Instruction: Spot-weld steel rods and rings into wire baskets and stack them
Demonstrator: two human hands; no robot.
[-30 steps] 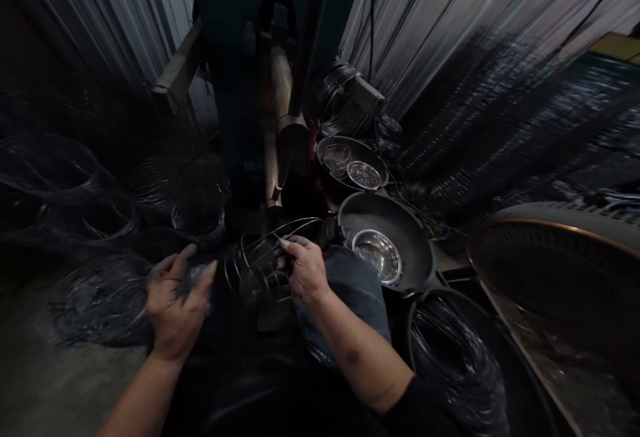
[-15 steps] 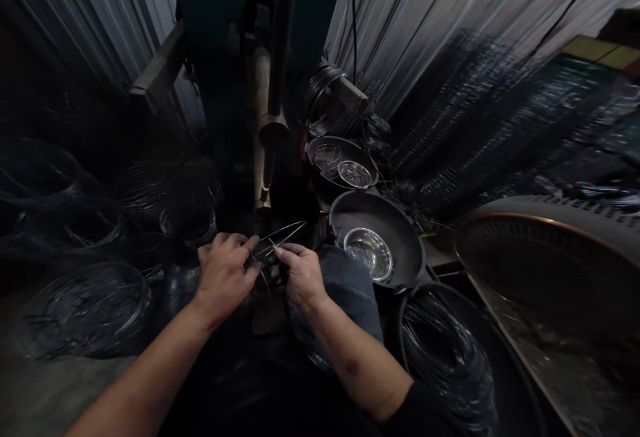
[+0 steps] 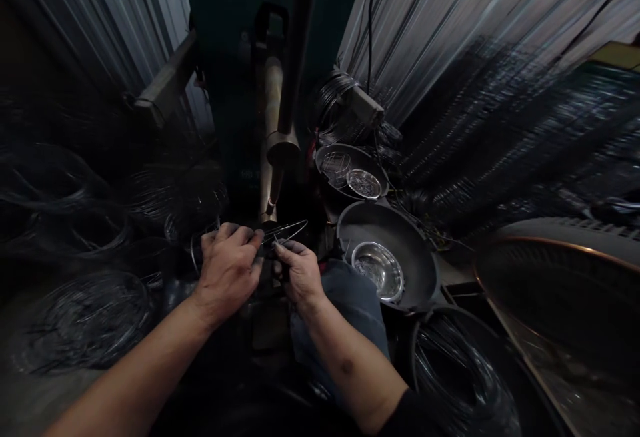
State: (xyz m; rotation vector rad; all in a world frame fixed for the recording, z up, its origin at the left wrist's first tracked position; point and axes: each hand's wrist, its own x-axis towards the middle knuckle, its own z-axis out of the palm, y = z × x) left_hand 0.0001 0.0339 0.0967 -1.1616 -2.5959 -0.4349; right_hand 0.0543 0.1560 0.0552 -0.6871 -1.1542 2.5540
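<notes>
A thin bent metal wire point(image 3: 305, 223) passes between my hands, its looped end pointing right below the welding machine's electrodes point(image 3: 270, 207). My left hand point(image 3: 227, 273) is closed with fingers curled on the wire's left part, palm down. My right hand point(image 3: 304, 273) pinches thumb against fingers at a short thin wire piece close under the loop; its lower fingers are hidden. Right of it, a shiny steel bowl point(image 3: 393, 279) with small bits inside sits in a dark wide pan point(image 3: 420, 257).
Behind that pan, another pan point(image 3: 327, 187) holds a small dish point(image 3: 364, 184) and a wire frame. Coiled wire point(image 3: 460, 363) lies at lower right. A large round fan point(image 3: 560, 290) stands far right. Wire rings point(image 3: 90, 317) are heaped at left, under corrugated walls.
The view has shifted slightly, so the surroundings sit further right and lower. The wire loop has turned flatter between my hands, and both hands keep their hold.
</notes>
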